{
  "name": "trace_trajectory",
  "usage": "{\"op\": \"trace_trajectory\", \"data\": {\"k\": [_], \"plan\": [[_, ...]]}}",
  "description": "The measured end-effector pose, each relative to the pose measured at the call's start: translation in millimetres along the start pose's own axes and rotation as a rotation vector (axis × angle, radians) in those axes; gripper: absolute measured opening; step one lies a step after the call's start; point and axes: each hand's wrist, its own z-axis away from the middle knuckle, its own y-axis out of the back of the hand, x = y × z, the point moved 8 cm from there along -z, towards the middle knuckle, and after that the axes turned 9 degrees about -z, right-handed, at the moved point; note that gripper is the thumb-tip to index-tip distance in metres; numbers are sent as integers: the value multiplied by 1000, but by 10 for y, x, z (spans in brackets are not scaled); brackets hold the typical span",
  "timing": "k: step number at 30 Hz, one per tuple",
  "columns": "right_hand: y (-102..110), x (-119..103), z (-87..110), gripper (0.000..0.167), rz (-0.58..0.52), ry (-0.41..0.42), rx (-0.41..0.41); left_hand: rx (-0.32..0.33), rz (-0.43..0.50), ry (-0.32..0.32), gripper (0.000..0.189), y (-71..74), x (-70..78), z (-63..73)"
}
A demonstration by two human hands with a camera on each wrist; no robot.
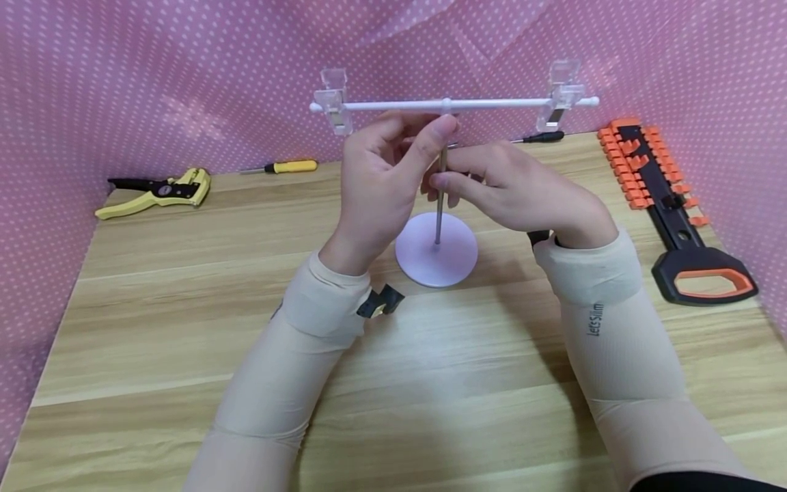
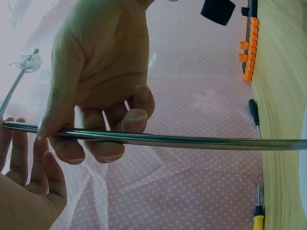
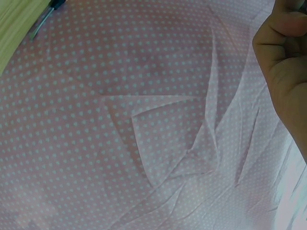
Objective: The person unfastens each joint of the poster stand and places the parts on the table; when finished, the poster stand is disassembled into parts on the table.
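Observation:
A tabletop clip stand is upright, with a round white base [image 1: 436,263] on the table and a thin metal rod [image 1: 439,219] rising from it. Across its top runs a white crossbar [image 1: 393,106] carrying a clear plastic clip [image 1: 334,102] near one end and a second clear clip [image 1: 559,96] near the other. My left hand [image 1: 384,174] pinches the stand just under the crossbar's middle joint, its fingers partly hidden behind the thumb. Lower on the rod, my right hand [image 1: 510,181] pinches it between thumb and fingers, as the left wrist view shows from the side.
Yellow-and-black wire strippers [image 1: 162,193] and a yellow-handled screwdriver [image 1: 292,167] lie at the back left. A black-handled screwdriver [image 1: 544,137] is behind my right hand. On the right lies a black rack with orange clips [image 1: 660,184]. Pink dotted cloth [image 1: 215,75] encloses the table.

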Motion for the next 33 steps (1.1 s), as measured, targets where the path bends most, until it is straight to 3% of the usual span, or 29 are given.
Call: {"op": "trace_trajectory", "data": {"k": [14, 26, 33], "plan": [[-17, -13, -5, 21, 4, 18, -12, 43, -42, -40, 19, 32, 46, 6], [-41, 27, -20, 24, -40, -55, -32, 111, -21, -81, 17, 150, 141, -11], [-41, 48, -21, 26, -34, -74, -30, 122, -17, -68, 18, 186, 138, -17]]}}
